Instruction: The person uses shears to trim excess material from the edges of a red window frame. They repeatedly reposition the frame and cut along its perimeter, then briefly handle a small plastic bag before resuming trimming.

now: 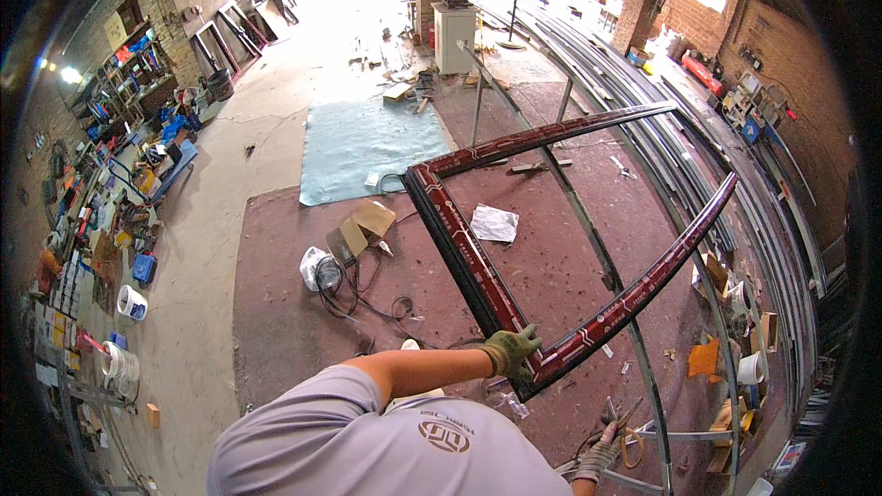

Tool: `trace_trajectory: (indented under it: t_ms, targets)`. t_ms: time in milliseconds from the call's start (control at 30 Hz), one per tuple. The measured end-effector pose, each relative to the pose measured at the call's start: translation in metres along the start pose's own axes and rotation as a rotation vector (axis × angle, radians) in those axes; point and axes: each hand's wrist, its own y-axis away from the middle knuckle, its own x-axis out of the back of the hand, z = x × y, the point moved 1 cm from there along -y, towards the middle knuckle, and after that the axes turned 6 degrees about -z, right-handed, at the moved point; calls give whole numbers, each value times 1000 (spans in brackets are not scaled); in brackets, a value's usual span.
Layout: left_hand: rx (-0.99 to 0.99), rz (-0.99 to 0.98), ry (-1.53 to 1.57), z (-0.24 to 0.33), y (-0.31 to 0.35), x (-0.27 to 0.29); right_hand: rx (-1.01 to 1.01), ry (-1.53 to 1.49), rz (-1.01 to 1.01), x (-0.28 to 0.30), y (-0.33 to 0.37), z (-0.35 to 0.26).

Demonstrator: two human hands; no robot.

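A three-sided window frame, dark with red printed film on its face, lies across a metal rack. My left hand, in a green-and-grey glove, grips the near corner of this frame. Low at the right, my right hand, gloved too, is closed by the rack's near end. It holds what looks like a pair of scissors with orange handle loops and spread tips; its exact kind is hard to make out. The frame's right side stands open between two long arms.
Long metal profiles lie stacked along the right. Brown cardboard, cables and a white sheet of paper are on the red floor mat. A pale blue sheet lies farther off. A white cabinet stands beyond.
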Motion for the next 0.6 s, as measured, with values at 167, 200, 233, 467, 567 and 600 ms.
trace_trajectory:
  t_ms: [167, 200, 233, 467, 567, 600]
  targets:
    - [23, -31, -14, 2, -2, 0, -30, -142, -25, 0, 4, -2]
    - [31, -17, -32, 2, -2, 1, 23, -202, -39, -2, 3, -3]
    - [26, -20, -30, 2, -2, 0, -30, -158, -13, -3, 3, -3]
    - [18, 3, -32, 2, 1, -2, -154, -120, 140, -5, 4, -7]
    - [17, 8, -46, 6, 5, -3, -137, -192, 46, 0, 0, 5]
    - [27, 8, -50, 6, 7, -2, -160, -182, 63, 2, -3, 12]
